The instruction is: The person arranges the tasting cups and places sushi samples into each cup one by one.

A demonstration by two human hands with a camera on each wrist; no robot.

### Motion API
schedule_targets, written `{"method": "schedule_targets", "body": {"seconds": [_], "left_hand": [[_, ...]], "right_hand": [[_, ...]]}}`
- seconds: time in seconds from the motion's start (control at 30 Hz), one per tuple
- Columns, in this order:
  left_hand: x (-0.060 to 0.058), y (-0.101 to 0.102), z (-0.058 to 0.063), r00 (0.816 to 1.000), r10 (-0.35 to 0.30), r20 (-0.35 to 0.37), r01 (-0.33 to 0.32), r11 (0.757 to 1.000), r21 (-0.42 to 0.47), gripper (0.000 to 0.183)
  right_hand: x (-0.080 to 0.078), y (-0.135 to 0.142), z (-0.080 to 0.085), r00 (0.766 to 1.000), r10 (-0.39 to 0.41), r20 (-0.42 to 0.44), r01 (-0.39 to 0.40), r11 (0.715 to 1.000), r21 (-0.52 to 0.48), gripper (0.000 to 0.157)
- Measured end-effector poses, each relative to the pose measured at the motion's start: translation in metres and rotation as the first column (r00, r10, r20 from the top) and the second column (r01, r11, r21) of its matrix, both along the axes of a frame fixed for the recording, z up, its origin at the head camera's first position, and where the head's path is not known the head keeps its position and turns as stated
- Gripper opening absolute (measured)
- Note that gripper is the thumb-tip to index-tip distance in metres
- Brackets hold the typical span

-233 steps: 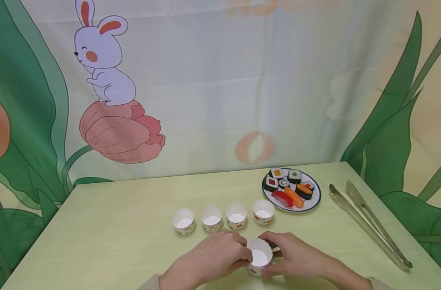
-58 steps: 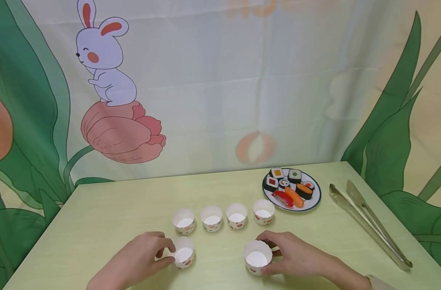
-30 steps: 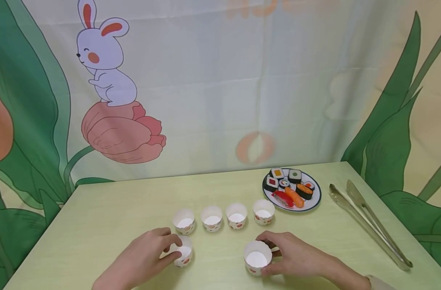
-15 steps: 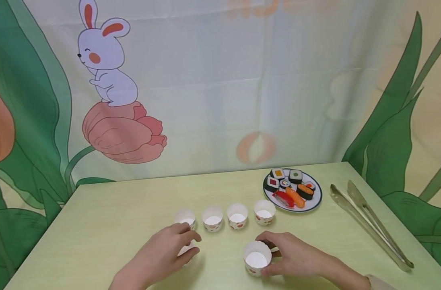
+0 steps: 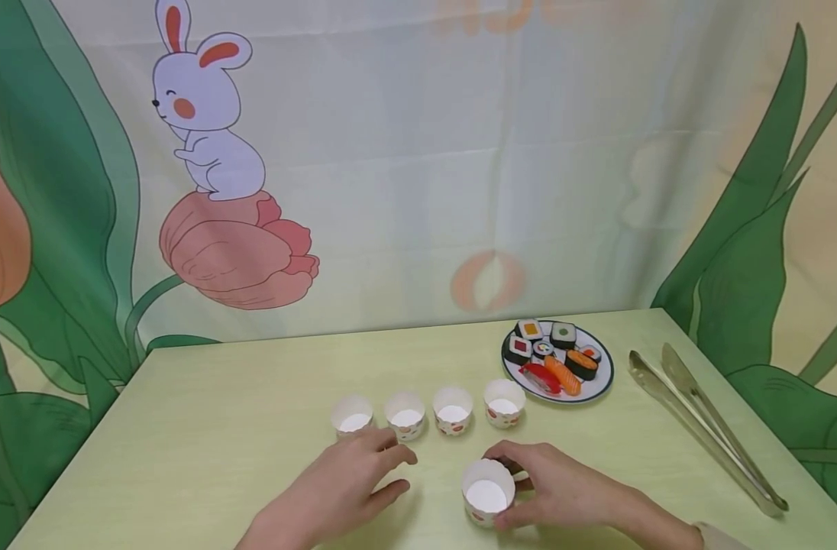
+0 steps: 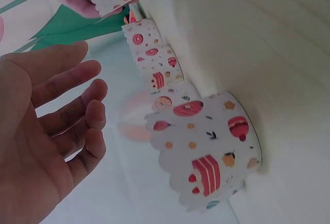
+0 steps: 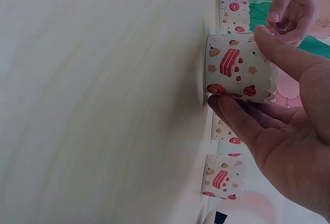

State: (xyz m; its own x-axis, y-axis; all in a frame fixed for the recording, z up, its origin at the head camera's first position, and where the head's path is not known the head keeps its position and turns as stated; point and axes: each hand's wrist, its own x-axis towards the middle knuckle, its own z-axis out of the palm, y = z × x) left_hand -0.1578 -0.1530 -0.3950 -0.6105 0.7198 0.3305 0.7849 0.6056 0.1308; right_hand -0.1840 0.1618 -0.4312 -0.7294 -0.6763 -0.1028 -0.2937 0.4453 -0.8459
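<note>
My right hand (image 5: 559,485) holds a white paper baking cup (image 5: 483,508) between thumb and fingers near the table's front. Cake and donut prints and a scalloped rim show on this cup (image 7: 240,69) in the right wrist view. My left hand (image 5: 343,485) hovers with spread, relaxed fingers to the left of it, holding nothing. One more printed baking cup (image 6: 206,149) stands beside the left hand in the left wrist view; in the head view that hand hides it. Behind both hands, a row of several such cups (image 5: 453,412) stands upright.
A plate (image 5: 600,386) of sushi pieces (image 5: 563,374) sits at the back right. Right of it lie long metal tongs (image 5: 707,435). A curtain (image 5: 391,191) printed with a rabbit and plants hangs behind the table (image 5: 219,412).
A second front cup was set down at the left by my left hand, which then let go and moved right. My right hand stays at its cup.
</note>
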Motion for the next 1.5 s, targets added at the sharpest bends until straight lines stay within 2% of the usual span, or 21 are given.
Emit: {"method": "schedule_targets", "body": {"seconds": [0.2,0.5,0.77,1.0,1.3,1.5], "left_hand": [[0.002,0.010,-0.002,1.000,-0.023,-0.020,0.023,0.999,-0.040,0.020],[0.001,0.026,0.000,0.996,-0.066,0.058,0.069,0.996,-0.062,0.030],[0.002,0.034,0.002,0.995,-0.086,0.052,0.090,0.992,-0.091,0.038],[0.001,0.039,0.000,0.995,-0.094,0.041,0.098,0.989,-0.113,0.033],[0.001,0.048,-0.004,0.989,-0.143,0.032,0.147,0.977,-0.153,0.027],[0.002,0.052,-0.006,0.989,-0.149,0.019,0.150,0.974,-0.167,0.017]], "right_hand": [[0.001,0.000,0.000,1.000,0.001,0.023,-0.001,1.000,-0.013,0.062],[0.000,0.000,-0.001,1.000,0.022,0.010,-0.021,0.998,-0.063,0.062],[0.001,0.000,-0.003,1.000,0.029,-0.002,-0.029,0.997,-0.067,0.058],[0.002,-0.001,-0.002,0.999,0.033,-0.008,-0.034,0.996,-0.079,0.056],[0.002,-0.002,-0.002,1.000,0.006,0.022,-0.005,0.999,-0.051,0.054],[0.003,-0.003,-0.001,1.000,0.001,0.029,0.001,0.999,-0.050,0.053]]}}
